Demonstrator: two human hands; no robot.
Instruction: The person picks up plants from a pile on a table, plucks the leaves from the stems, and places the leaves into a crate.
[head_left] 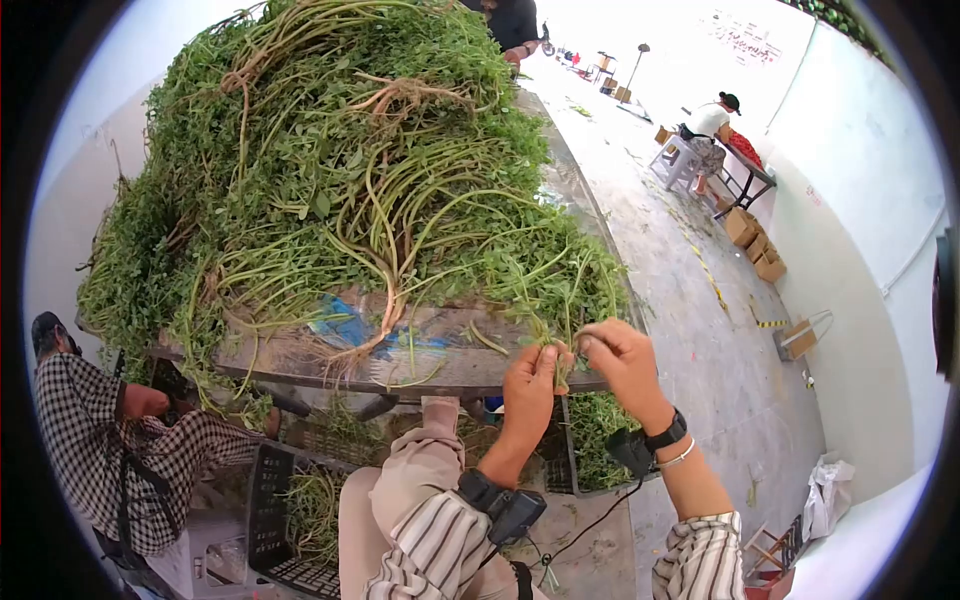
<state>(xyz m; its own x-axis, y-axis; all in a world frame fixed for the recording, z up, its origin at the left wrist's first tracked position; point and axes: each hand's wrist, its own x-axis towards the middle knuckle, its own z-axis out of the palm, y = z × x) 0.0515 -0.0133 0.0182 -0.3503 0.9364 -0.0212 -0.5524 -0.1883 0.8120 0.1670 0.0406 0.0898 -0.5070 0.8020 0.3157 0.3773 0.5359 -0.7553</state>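
Note:
My left hand (pixel 529 388) is closed around the base of a leafy green plant (pixel 545 325), just over the front edge of the table. A short, pale stem end sticks out below its fingers. Close by on the right, my right hand (pixel 626 366) has thumb and fingertips pinched together beside the same plant. Whatever is in that pinch is too small to make out. Behind both hands rises a large heap of uprooted plants (pixel 330 190). One plant with a thick pale root (pixel 388 310) lies with its root toward me.
The wooden table (pixel 460 365) carries the heap. Below are a black crate (pixel 262 510) with stems and another crate of greens (pixel 598 440). A person in checks (pixel 85 430) sits left; another (pixel 510 20) stands behind the heap. Someone sits farther right, near cardboard boxes (pixel 755 243).

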